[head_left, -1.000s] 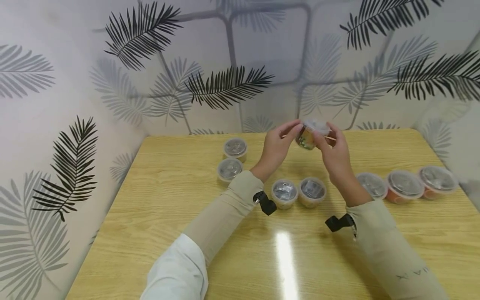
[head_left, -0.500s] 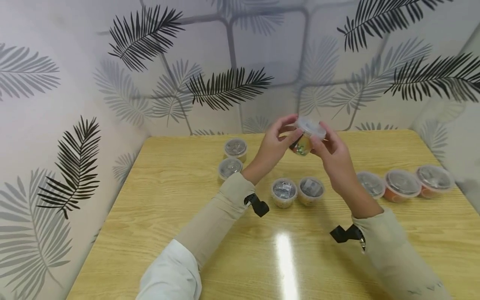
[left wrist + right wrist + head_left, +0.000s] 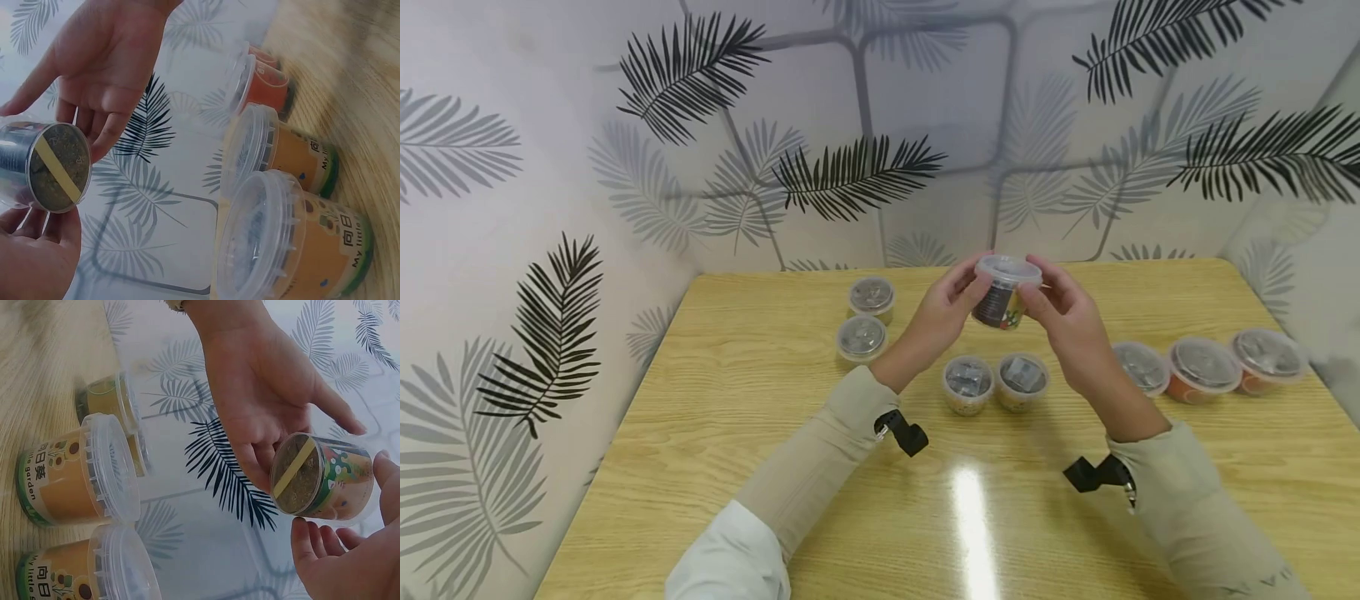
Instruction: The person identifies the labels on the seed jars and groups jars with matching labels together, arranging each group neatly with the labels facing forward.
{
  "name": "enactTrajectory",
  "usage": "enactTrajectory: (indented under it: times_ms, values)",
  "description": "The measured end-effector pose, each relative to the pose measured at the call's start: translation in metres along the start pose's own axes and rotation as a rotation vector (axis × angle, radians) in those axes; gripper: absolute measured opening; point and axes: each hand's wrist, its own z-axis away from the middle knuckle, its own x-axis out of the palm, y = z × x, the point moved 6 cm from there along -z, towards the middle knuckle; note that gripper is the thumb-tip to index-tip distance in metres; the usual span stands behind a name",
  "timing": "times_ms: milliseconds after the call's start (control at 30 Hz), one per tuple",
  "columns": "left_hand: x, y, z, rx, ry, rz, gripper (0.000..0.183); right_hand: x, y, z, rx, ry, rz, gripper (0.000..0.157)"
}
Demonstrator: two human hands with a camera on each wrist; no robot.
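A small clear plastic tub (image 3: pixel 997 304) with a translucent lid is held up between both hands over the table's far side. My left hand (image 3: pixel 942 310) grips its left side and my right hand (image 3: pixel 1070 321) its right, thumbs on the near side. A dark label panel and a colourful printed part face me. In the right wrist view, the tub's base (image 3: pixel 292 478) shows dark, soil-like contents and a pale yellow strip. Below the hands stand two lidded tubs (image 3: pixel 967 400) (image 3: pixel 1022 397) with orange and green sunflower labels.
Two more lidded tubs (image 3: pixel 871 296) (image 3: pixel 861 337) stand left of my left hand on the wooden table (image 3: pixel 722 400). Three with orange-red sides, including a middle tub (image 3: pixel 1202 379), line up at right. A leaf-patterned wall (image 3: pixel 925 100) rises behind the table.
The held tub has moved left and lower in the head view, turning from tilted to nearly upright. Its dark label panel now faces me. Both hands keep hold of it; the tubs on the table stay put.
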Motion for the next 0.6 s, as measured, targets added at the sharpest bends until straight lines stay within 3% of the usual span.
enactTrajectory:
  times_ms: [267, 600]
  values:
    - [-0.006, 0.024, 0.019, 0.011, 0.045, 0.026, 0.041, 0.001, -0.001, 0.002, -0.026, 0.009, -0.066, 0.046]
    - [-0.007, 0.024, 0.025, 0.01, 0.004, 0.063, 0.043, 0.01, -0.004, 0.01, 0.016, -0.069, -0.016, 0.05]
